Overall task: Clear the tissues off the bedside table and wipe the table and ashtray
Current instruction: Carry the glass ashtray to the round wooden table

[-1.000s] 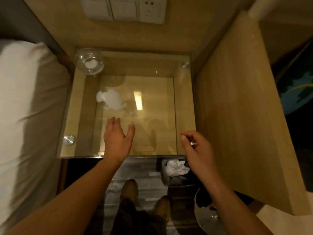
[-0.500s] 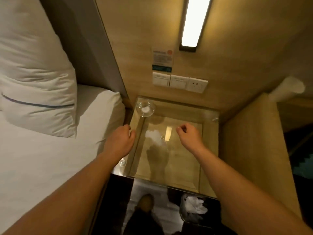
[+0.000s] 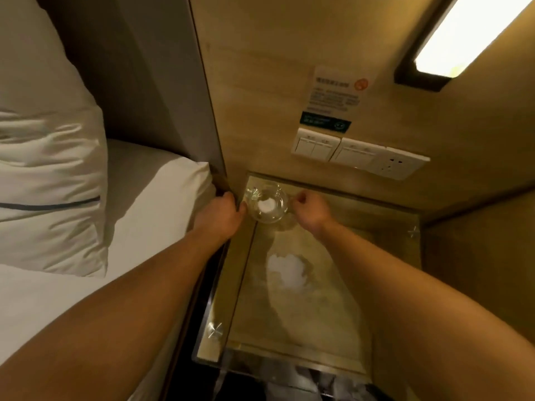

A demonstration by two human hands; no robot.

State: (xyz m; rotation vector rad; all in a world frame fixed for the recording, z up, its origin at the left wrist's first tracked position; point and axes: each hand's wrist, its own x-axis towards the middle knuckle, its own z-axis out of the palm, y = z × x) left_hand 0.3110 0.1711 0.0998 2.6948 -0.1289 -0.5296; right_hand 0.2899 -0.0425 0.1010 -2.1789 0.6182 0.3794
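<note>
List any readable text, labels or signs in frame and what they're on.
None legible.
Wall notice: lines of print beside an orange round mark, too blurred to read.
Dark strip under it: pale print, too blurred.
Switches and socket: no markings readable.

dim warm light from a wall lamp (image 3: 463,39) at upper right; soft blur, edges bent, forearm shadows on the glass bench (image 3: 333,299).

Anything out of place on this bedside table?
Yes: a crumpled tissue lies loose on the glass table, and another white wad sits inside the ashtray.
</note>
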